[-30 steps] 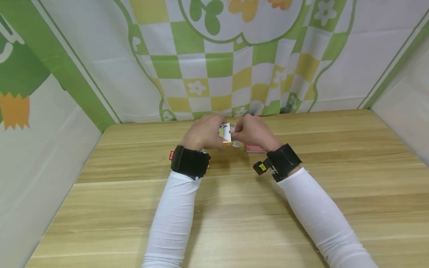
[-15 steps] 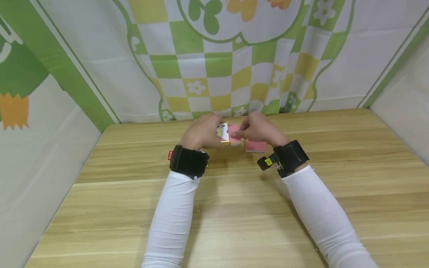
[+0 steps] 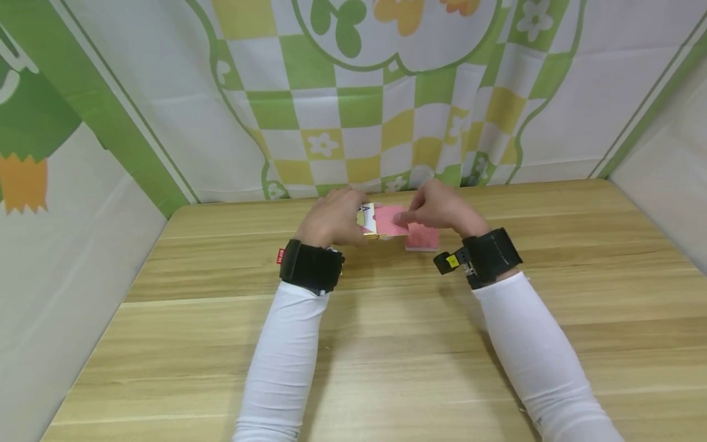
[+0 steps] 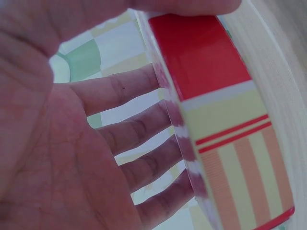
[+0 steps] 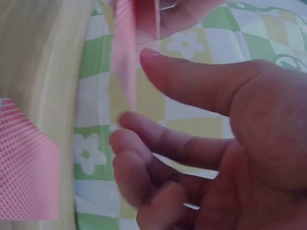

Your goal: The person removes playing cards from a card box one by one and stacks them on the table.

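Observation:
At the far side of the table my left hand (image 3: 333, 218) grips a playing card box (image 3: 368, 213) whose face shows a letter A. In the left wrist view the box's red and striped side (image 4: 230, 129) lies between thumb and fingers. A red-backed playing card (image 3: 390, 220) sticks well out of the box's right end; whether it is a single card cannot be told. The fingertips of my right hand (image 3: 439, 205) pinch its outer end. In the right wrist view this card (image 5: 123, 48) reaches my index fingertip, the thumb close beside it.
A stack of red-backed cards (image 3: 423, 239) lies on the wooden table (image 3: 386, 344), just below my right hand. A green and yellow checked curtain (image 3: 361, 110) hangs along the table's far edge.
My right hand has moved to the right, and the red-backed card has slid farther out of the box with it. More of the stack on the table shows. My left hand stays nearly still.

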### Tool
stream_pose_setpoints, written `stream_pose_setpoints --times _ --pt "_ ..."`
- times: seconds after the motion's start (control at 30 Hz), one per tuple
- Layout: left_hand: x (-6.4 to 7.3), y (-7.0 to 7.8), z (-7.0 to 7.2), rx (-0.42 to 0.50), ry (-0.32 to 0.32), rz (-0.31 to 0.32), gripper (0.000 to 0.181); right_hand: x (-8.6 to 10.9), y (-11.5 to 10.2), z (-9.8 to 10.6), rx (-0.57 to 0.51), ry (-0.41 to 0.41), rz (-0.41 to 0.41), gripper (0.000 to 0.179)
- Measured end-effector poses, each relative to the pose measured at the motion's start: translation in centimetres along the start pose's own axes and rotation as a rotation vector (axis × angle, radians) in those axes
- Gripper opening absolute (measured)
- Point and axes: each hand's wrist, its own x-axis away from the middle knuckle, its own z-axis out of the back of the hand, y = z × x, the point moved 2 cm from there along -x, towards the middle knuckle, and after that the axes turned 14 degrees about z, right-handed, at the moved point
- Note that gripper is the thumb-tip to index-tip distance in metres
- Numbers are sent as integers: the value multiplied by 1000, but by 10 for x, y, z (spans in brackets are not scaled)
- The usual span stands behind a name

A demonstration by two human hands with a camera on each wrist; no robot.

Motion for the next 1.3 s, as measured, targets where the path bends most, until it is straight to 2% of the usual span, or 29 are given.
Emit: stream_pose_setpoints --times 0.13,0.23,0.33,0.67,1.3 --pt "0 1 0 -2 3 -3 44 -1 -8 4 75 47 133 46" --pt "0 1 0 4 -3 -3 43 -3 -15 0 101 4 249 65" --pt "0 2 -1 4 -11 -3 44 -5 -18 -8 84 -41 305 70" --pt "0 2 0 5 -3 -11 42 -7 -20 -15 63 -16 319 66" --pt "2 1 2 9 4 -14 45 -6 -18 -14 86 -64 351 57"
